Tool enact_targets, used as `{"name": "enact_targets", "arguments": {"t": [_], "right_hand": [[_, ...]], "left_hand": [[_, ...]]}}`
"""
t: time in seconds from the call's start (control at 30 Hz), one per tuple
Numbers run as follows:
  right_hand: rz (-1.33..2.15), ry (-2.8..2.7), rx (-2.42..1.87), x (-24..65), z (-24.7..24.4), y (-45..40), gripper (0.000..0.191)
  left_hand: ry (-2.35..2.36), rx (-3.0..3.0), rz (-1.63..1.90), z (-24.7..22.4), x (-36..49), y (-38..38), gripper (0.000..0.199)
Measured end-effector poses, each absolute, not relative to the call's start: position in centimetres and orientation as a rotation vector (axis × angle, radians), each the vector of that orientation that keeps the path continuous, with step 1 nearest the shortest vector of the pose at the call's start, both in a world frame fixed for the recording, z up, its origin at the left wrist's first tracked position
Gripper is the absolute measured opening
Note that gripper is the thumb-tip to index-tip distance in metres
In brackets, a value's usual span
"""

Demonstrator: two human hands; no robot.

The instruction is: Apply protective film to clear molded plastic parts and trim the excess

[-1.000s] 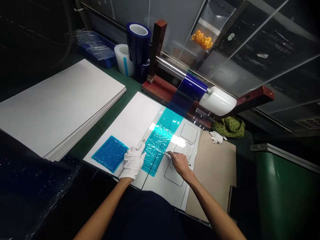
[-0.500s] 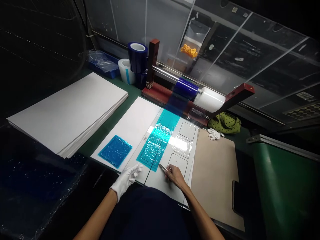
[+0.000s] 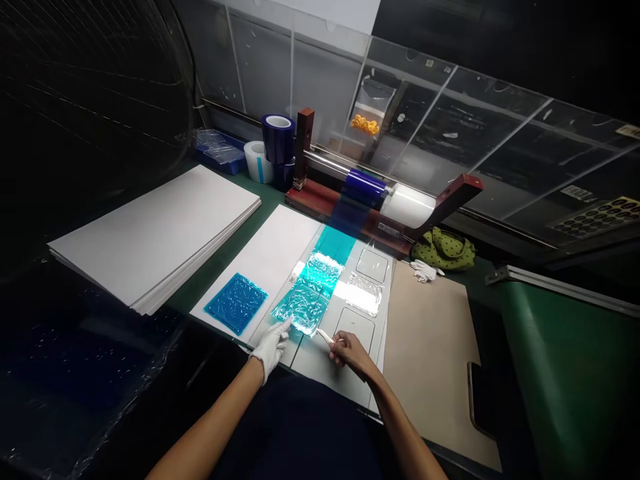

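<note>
My left hand (image 3: 271,345), in a white glove, has its fingertips pinched at the near edge of a strip of translucent blue film (image 3: 301,308). The near end of the film looks wrinkled and shiny. My bare right hand (image 3: 349,349) is closed around slim metal tweezers (image 3: 325,336), with their tip beside the film's near right corner. The film runs back to a dark blue roll (image 3: 365,187) on a metal bar. Beneath it lies a pale board (image 3: 320,373) marked with dark rounded outlines. To the left, a separate blue film-covered square (image 3: 236,303) rests on white sheet.
A thick stack of white sheets (image 3: 160,227) stands at left. Behind are a red roll stand (image 3: 320,200), a white roll (image 3: 409,204) and spare blue rolls (image 3: 278,137). At right lie brown board (image 3: 430,333), a white glove (image 3: 425,271), a green spotted pouch (image 3: 444,250) and a phone (image 3: 481,398).
My left hand has moved right and forward onto the film's near edge, its fingers drawing together. The film's near end now looks paler and raised. My right hand stays almost in place with the tweezers.
</note>
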State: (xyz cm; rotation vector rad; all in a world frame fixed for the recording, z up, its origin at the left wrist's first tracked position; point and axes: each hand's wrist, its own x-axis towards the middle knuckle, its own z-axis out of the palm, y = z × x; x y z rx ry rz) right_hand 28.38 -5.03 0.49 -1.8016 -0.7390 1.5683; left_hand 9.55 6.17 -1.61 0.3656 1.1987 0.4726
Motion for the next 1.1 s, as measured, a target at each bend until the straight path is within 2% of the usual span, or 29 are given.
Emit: {"name": "enact_targets", "arguments": {"t": [0.13,0.3,0.37,0.47,0.63,1.1], "right_hand": [[1.521,-0.748,-1.814,29.3,0.8,-6.1,0.027],[1.514,-0.776,-1.803,29.5,0.7,-6.7,0.027],[1.524,-0.794,-1.800,29.1,0.6,-6.4,0.026],[1.541,-0.818,-1.799,28.3,0.8,-5.8,0.025],[1.523,-0.835,-1.801,27.6,1.1,-5.1,0.026],[1.517,-0.787,-1.823,27.8,0.9,-5.7,0.030]], "left_hand": [[1.246,0.470,0.606,-0.9,7.0,5.5,0.019],[1.377,0.535,0.749,0.2,0.4,7.1,0.053],[1.434,0.550,0.789,0.3,-2.0,8.4,0.059],[1.486,0.577,0.817,0.2,-4.1,10.4,0.053],[1.533,0.616,0.788,-0.3,-4.4,11.9,0.028],[1.690,0.866,0.608,-1.5,-4.0,12.5,0.031]]}}
